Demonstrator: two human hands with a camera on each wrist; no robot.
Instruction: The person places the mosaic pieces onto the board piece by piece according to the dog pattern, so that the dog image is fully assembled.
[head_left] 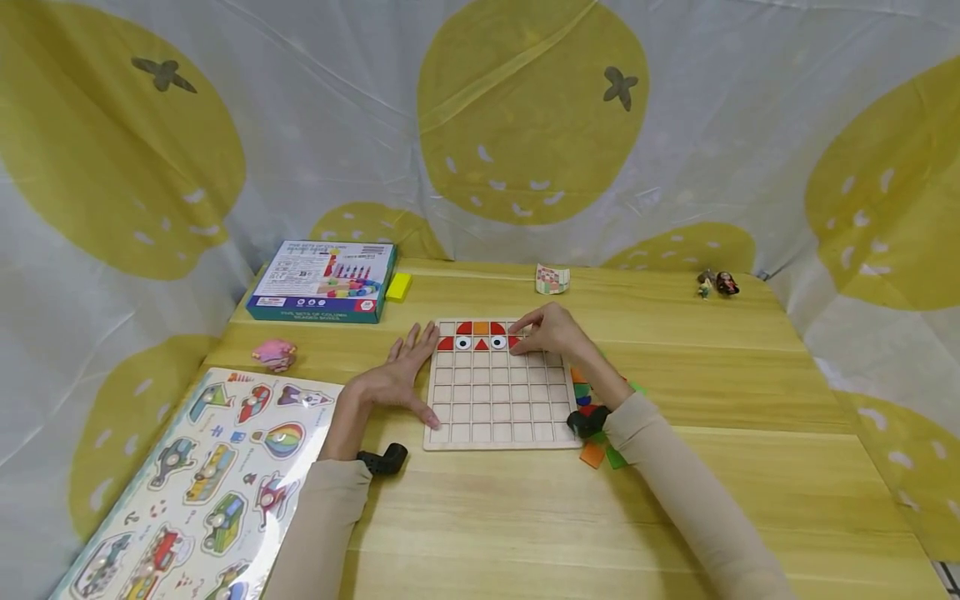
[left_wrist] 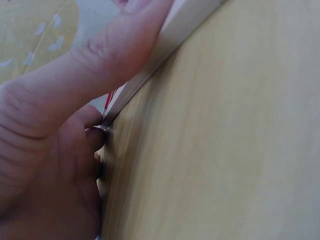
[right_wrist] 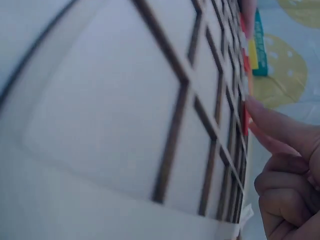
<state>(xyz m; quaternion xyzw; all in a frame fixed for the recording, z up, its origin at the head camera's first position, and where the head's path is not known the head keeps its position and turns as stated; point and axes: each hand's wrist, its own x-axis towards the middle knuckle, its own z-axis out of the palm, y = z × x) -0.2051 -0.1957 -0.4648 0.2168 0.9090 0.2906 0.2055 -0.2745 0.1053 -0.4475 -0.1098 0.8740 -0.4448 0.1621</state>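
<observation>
A wooden grid board lies on the table, its top two rows partly filled with red and orange tiles and two white tiles with eye dots. My left hand is spread along the board's left side, thumb on the lower left corner and fingers at the upper left. In the left wrist view, the thumb presses against the board's edge. At the second row, my right hand pinches a red tile between thumb and index finger. In the right wrist view, the red tile shows at the fingertips.
Loose coloured tiles lie right of the board, partly under the right forearm. A puzzle board with vehicle pictures is at the left. Behind are a pink toy, a boxed set, a yellow block, a picture card and small figurines.
</observation>
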